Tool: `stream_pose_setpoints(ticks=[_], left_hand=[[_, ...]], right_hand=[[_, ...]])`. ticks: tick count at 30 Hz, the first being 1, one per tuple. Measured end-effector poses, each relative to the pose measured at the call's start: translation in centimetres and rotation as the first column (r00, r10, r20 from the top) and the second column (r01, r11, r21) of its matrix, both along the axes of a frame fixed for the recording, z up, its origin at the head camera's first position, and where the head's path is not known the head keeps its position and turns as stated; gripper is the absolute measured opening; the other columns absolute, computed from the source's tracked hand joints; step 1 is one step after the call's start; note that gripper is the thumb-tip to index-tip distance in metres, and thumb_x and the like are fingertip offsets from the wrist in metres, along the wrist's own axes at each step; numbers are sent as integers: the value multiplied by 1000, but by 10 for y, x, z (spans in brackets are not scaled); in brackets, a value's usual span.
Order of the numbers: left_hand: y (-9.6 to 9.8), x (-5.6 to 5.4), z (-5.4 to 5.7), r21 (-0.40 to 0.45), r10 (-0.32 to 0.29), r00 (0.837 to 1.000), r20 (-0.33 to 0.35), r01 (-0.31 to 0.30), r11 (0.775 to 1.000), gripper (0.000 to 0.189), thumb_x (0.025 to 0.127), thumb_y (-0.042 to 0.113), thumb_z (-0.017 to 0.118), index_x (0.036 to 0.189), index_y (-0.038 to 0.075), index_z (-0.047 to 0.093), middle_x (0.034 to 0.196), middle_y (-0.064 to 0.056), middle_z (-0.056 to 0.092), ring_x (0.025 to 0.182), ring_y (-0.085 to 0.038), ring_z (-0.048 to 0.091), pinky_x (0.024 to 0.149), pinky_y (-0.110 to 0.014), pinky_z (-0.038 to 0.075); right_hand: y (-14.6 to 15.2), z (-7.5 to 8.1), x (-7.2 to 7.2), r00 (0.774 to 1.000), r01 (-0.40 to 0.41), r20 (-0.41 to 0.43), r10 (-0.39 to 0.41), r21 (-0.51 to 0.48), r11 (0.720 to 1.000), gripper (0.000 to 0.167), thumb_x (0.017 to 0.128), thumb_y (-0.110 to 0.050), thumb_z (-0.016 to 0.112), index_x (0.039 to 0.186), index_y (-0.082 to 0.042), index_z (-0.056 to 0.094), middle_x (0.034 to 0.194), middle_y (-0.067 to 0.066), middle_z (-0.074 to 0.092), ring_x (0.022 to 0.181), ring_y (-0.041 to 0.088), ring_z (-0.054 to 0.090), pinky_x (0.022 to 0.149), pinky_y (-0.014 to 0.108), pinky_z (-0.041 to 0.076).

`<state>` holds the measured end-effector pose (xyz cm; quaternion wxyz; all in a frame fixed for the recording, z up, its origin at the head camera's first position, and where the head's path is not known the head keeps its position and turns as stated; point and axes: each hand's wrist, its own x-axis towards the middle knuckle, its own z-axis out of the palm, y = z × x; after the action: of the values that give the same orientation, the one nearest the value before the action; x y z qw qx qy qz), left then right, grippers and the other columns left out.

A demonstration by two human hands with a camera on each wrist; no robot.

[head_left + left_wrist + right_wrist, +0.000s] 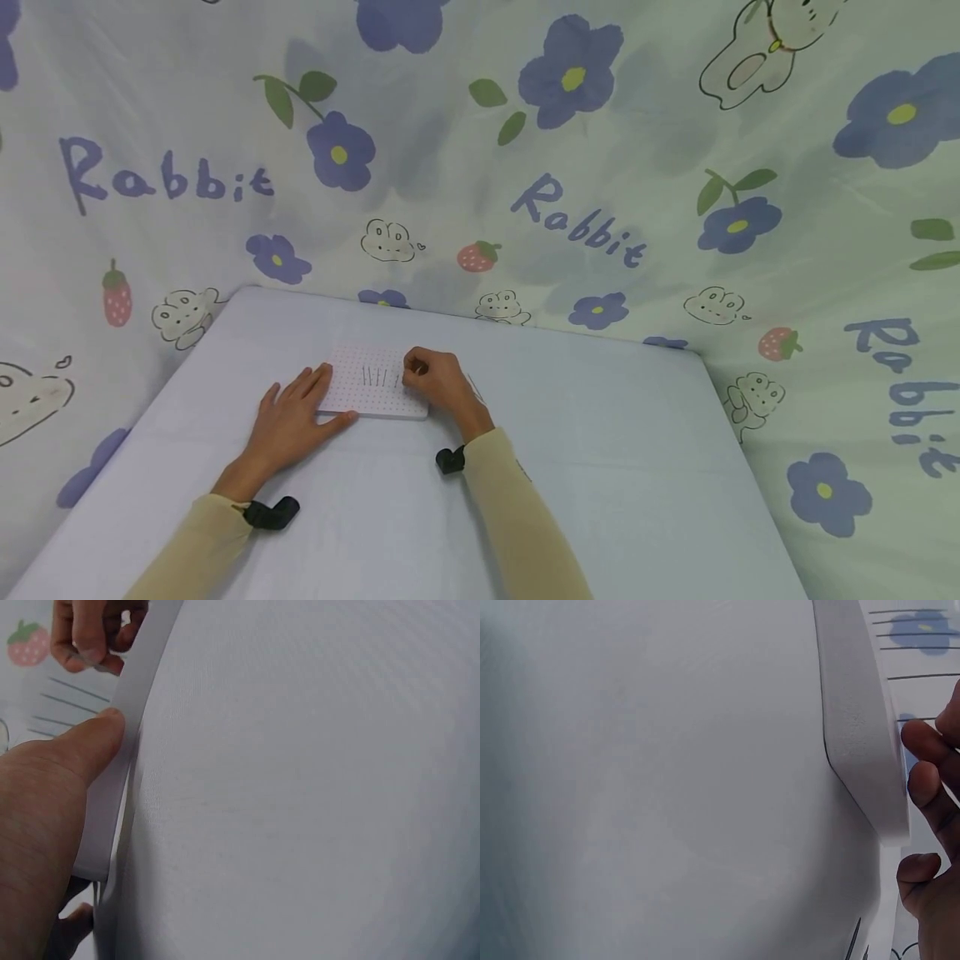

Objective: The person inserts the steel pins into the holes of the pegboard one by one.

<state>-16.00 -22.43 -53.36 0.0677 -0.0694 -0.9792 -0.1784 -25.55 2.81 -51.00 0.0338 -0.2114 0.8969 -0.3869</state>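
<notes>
White table [630, 467]: pins [378, 377] in board [342, 393], left of right fingers [412, 380]

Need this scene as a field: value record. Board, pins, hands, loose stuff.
board: white perforated board, on white table
row: standing pins, at least five
left: left hand on board's left side
right: right hand pinching a pin at row's right end
loose: thin dark pieces, right of board
</notes>
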Motion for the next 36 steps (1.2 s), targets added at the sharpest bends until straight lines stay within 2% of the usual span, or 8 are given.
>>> stream_pose_setpoints(ticks=[8,18,26,36], left_hand=[[0,1,1,11,-5,1000,10,5,1000,102,89,68,60,155,-4,30,157,-27,34,145,-48,28,112,-74,13],[0,0,0,18,-3,1000,1,3,1000,103,88,67,63,155,-4,30,157,-28,34,145,-48,28,112,-74,12],[-1,0,0,14,4,1000,4,-5,1000,103,88,67,63,155,-4,30,158,-27,34,146,-48,28,113,-73,12],[-1,0,1,19,-4,1000,0,4,1000,102,89,68,62,155,-4,30,158,-26,33,145,-48,27,113,-74,11]], right_hand=[[0,-1,0,1000,-11,-16,11,3,1000,9,91,-17,67,93,-26,67,86,-13,64,81,6,58,72,21,50],[2,4,2,999,35,19,-37,101,994,3,96,-25,68,99,-23,70,87,-13,63,83,6,58,75,24,51],[7,10,2,1000,24,-10,-23,126,992,8,97,-24,68,104,-20,70,88,-13,63,82,6,58,72,22,50],[18,14,9,995,94,-47,-88,172,981,19,97,-26,69,114,-18,73,94,-12,67,80,8,57,71,23,49]])
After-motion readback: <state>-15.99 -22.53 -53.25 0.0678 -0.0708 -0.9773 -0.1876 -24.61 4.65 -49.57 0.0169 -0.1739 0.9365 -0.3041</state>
